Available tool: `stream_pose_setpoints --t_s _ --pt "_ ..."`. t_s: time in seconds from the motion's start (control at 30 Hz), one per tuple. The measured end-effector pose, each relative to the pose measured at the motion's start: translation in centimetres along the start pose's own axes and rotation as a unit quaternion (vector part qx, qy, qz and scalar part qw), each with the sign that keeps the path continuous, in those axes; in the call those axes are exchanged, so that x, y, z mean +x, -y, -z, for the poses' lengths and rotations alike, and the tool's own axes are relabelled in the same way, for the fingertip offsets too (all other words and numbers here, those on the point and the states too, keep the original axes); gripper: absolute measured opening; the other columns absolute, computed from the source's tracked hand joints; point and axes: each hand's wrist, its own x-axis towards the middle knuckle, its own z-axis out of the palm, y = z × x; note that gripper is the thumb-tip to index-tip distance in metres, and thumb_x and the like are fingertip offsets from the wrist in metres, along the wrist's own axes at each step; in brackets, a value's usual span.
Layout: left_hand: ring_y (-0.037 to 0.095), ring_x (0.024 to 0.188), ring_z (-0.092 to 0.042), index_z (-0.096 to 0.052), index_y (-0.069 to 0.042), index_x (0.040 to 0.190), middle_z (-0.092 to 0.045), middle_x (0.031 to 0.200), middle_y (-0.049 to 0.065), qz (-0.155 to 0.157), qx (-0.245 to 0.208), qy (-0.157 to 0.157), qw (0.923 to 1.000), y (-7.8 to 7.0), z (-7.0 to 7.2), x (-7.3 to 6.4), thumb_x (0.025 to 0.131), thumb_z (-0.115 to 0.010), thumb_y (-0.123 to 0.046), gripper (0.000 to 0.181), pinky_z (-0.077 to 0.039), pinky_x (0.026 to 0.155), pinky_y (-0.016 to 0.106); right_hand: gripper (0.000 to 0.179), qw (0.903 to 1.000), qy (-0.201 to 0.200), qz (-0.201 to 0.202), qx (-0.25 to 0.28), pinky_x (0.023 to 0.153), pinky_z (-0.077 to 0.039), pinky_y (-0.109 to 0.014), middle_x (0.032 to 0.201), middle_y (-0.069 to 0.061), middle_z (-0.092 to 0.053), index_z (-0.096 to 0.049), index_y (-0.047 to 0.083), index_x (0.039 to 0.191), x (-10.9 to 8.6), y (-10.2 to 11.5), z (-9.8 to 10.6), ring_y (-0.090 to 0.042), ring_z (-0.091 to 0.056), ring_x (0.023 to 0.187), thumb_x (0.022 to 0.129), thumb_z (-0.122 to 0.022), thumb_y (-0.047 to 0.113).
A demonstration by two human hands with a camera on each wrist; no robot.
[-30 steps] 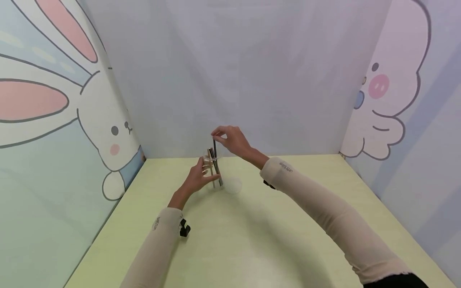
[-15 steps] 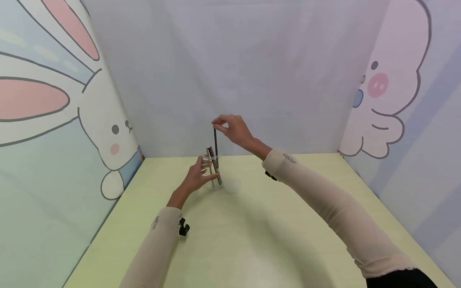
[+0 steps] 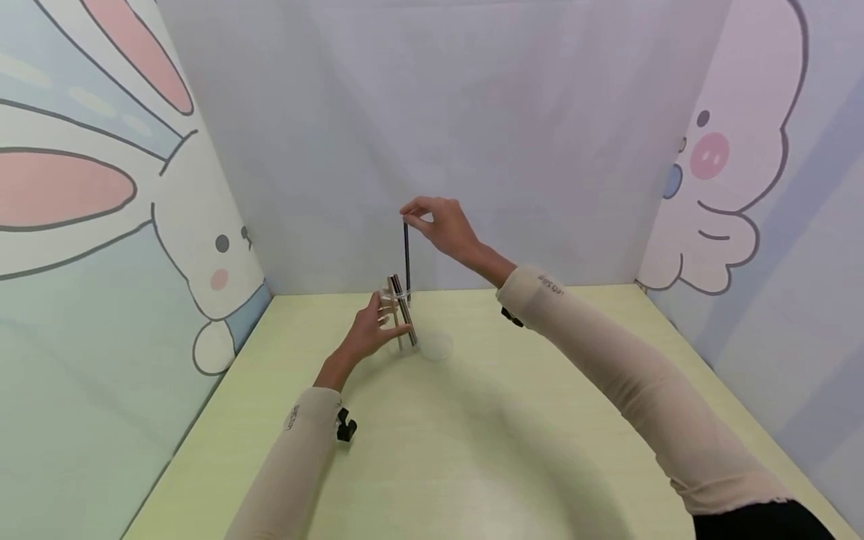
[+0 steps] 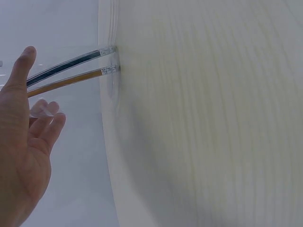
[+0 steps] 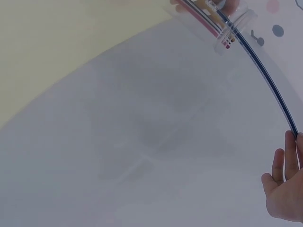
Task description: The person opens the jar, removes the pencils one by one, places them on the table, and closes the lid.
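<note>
Your L hand (image 3: 364, 334) curled round clear cup (image 5: 248, 20) w/ pens (image 3: 404, 309) leaning inside. Your R hand (image 3: 445, 226) pinches dark pen (image 3: 407, 259) by top end, above cup; lower end w/in cup mouth. Pale disc (image 3: 436, 346) on table (image 3: 432, 450), just R of cup.

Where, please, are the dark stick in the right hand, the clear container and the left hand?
Dark stick (image 3: 407, 255): head view, middle of its shaft.
Clear container (image 5: 245, 21): right wrist view, its rim.
Left hand (image 4: 26, 158): left wrist view, its middle.
</note>
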Motion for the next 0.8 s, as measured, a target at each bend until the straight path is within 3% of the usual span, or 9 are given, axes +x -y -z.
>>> stream_pose_setpoints --t_s 0.27,0.8 --pt "0.044 0.125 -0.047 -0.034 -0.013 0.129 -0.050 0.136 0.018 -0.008 -0.001 -0.007 0.9999 0.6 0.0 -0.2 0.077 -0.079 -0.042 0.075 -0.045 0.099 0.055 0.019 0.9999 -0.004 -0.008 -0.006 0.079 -0.054 -0.027 0.105 0.005 -0.070 -0.070 0.019 0.110 0.8 0.0 0.5 -0.008 -0.064 0.093 0.095 -0.062 0.025" --pt "0.043 0.126 -0.047 -0.031 -0.015 0.135 -0.049 0.137 0.018 0.007 -0.008 -0.002 0.9999 0.4 0.4 -0.3 0.075 -0.080 -0.043 0.081 -0.044 0.101 0.052 0.020 0.9989 -0.040 -0.023 -0.005 0.084 -0.053 -0.029 0.107 0.004 -0.070 -0.070 0.018 0.111 1.6 -0.3 2.2 -0.009 -0.063 0.097 0.094 -0.063 0.026"
